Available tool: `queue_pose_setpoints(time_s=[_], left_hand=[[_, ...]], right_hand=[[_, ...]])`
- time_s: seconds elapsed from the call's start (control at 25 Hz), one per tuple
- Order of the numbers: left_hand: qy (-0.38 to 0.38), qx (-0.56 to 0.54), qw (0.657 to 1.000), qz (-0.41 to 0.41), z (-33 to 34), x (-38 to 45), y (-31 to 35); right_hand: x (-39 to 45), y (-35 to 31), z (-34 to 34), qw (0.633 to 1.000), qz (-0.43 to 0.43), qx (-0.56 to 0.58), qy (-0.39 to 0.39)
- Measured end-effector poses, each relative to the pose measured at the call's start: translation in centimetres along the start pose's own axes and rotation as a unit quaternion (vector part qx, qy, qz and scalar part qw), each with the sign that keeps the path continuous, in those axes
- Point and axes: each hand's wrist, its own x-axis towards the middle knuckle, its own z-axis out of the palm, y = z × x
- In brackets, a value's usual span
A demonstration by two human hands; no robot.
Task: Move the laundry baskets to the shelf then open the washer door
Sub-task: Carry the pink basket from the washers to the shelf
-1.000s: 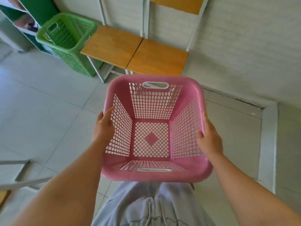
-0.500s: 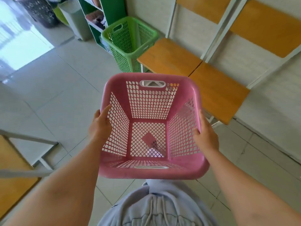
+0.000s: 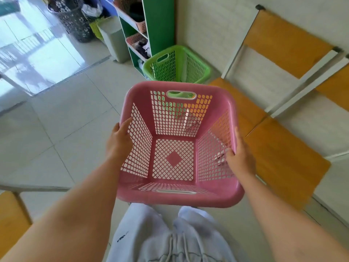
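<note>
I hold an empty pink laundry basket [image 3: 175, 197] in front of my waist, above the tiled floor. My left hand [image 3: 119, 140] grips its left rim, thumb inside the mesh wall. My right hand [image 3: 239, 157] grips the right rim, fingers curled under the lip. A green laundry basket [image 3: 177, 63] stands on the floor just beyond it. Behind that rises a green shelf unit [image 3: 158, 25] with white shelves that hold small pink baskets [image 3: 136, 39]. No washer is in view.
Wooden seats on white frames [image 3: 279, 157] line the wall at my right. Another wooden seat [image 3: 11, 220] is at my lower left. A grey bin [image 3: 113, 38] and a dark mesh hamper [image 3: 73, 19] stand left of the shelf. Open tiled floor [image 3: 66, 120] lies ahead-left.
The view has swung left with the pink basket held the same way. The green basket and green shelf now lie straight ahead, and the wooden seats have slid to the right.
</note>
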Motion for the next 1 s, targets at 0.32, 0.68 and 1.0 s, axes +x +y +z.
queue_pose_setpoints(time_s=[0.32,0.68,1.0], left_hand=[[-0.037,-0.006,0.995,0.095,-6.3,20.2,-1.6],[0.01,-0.012,0.966,0.257,-16.1,37.6,3.2],[0.067,-0.08,0.939,0.327,-16.7,46.8,9.7]], right_hand=[[5.1,-14.0,6.1,0.993,0.071,0.041,0.088],[10.2,-28.1,7.0,0.961,0.114,0.076,0.24],[18.8,-32.7,6.2,0.914,0.086,0.113,0.379]])
